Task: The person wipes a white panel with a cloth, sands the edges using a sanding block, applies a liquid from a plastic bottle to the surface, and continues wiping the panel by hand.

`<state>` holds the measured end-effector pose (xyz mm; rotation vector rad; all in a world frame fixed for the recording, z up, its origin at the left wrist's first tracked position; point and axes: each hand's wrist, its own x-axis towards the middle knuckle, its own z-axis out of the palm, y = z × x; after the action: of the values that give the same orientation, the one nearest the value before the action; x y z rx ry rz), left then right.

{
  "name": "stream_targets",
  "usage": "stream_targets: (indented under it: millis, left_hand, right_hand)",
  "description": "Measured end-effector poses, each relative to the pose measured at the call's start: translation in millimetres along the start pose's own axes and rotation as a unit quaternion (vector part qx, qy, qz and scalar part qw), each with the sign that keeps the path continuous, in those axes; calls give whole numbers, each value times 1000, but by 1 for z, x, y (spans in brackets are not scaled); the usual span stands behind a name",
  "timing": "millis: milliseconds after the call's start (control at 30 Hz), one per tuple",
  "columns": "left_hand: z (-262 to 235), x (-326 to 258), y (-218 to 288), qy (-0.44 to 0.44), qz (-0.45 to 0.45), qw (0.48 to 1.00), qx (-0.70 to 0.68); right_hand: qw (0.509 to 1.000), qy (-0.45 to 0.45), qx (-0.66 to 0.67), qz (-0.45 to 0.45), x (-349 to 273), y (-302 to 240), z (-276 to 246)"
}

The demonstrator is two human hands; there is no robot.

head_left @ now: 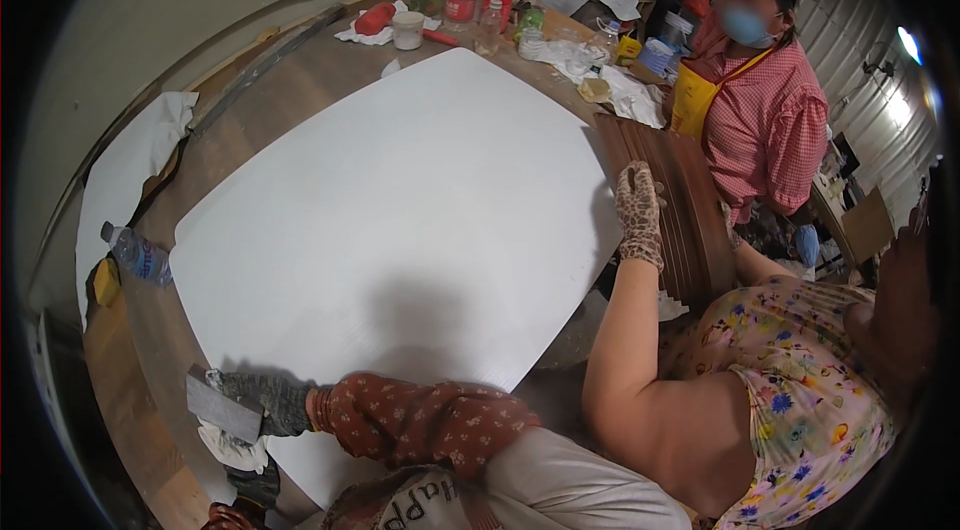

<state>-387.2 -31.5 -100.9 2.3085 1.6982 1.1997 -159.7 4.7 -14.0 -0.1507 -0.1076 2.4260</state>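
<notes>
White and smooth-faced, a broad panel (400, 210) is laid flat over a brown table (270, 115), its rounded corner at the near left close to the person's gloved hands. By the right hand (278, 404), a flat grey block (222, 406) is gripped at one end, beside the panel's left edge. Just below, the left hand (258, 486) is set next to a crumpled white cloth (235, 450); whether its fingers are closed on the cloth cannot be told, as they are largely hidden. The block is judged stiff and light, best held by its long sides with the flat face left free. The panel would probably be found rigid but awkward for its breadth, perhaps slippery under gloves, with corners easily chipped; it would best be taken by opposite edges. The cloth looks soft and limp, and could be pinched anywhere.
</notes>
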Motion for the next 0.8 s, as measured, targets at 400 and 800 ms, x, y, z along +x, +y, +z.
stream_targets:
  millis: [400, 800]
  left_hand:
    - [2, -8, -6, -2, 19, 999, 26]
    - [3, -3, -11, -1, 40, 997, 66]
  right_hand:
    - [996, -63, -55, 12, 15, 4, -28]
    - [995, -92, -27, 20, 18, 9, -26]
